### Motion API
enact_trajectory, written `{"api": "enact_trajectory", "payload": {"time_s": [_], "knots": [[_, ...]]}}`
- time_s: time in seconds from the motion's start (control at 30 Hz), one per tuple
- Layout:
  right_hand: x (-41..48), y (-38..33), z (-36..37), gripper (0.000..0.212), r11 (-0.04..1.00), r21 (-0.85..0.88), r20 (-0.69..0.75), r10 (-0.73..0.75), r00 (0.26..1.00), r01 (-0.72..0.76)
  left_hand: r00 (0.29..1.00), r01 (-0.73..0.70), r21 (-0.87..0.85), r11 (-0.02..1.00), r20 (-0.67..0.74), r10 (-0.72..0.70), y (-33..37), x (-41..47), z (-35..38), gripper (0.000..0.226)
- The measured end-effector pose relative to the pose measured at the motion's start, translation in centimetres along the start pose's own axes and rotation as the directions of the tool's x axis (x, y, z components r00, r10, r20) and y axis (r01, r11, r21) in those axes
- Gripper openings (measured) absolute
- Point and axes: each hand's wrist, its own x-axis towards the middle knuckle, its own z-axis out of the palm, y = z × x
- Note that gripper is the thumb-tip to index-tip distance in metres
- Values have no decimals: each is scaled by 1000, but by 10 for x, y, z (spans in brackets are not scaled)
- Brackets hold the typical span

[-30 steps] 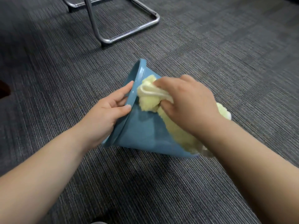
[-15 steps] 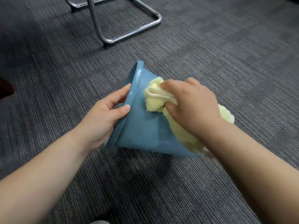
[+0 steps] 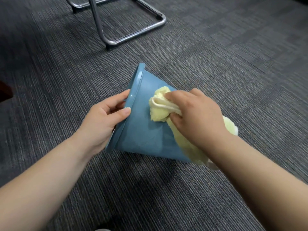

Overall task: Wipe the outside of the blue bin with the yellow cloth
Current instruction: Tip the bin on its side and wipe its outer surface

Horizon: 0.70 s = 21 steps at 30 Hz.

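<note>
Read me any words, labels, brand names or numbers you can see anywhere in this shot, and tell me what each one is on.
None can be read in the head view.
blue bin: its visible outer wall and rim are plain, no label or print.
yellow cloth: plain, with a pale hem and no visible tag.
carpet and metal chair frame: no markings.
</note>
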Motion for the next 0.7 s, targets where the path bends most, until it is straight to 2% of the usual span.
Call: {"api": "enact_trajectory", "payload": {"time_s": [0.13,0.2,0.27,0.33,0.43,0.5,0.6,0.7], "knots": [[-12,-17,9,22,985,29,116,-172,978,170,999,13,-4,1000,-35,-13,-3,1,-4,45],[-11,-16,8,24,980,52,159,-200,967,194,999,9,12,1000,-42,-9,-2,2,-5,44],[-4,-3,5,26,991,61,111,-125,986,119,999,2,12,1000,-39,-1,-2,4,-4,42],[2,15,3,27,999,31,59,21,998,-23,999,-3,9,1000,-36,3,-1,4,-4,41],[0,28,7,31,984,58,15,168,986,-169,999,-2,12,1000,-45,3,-1,4,-3,44],[-7,21,13,29,989,102,-15,112,994,-110,998,0,9,1000,-61,0,-1,4,-3,46],[-14,8,18,26,990,140,48,-18,999,11,996,2,2,1000,-87,-2,-1,5,-4,45],[-13,14,16,27,988,156,58,0,998,-9,997,10,-7,1000,-79,-11,-2,5,-5,45]]}}
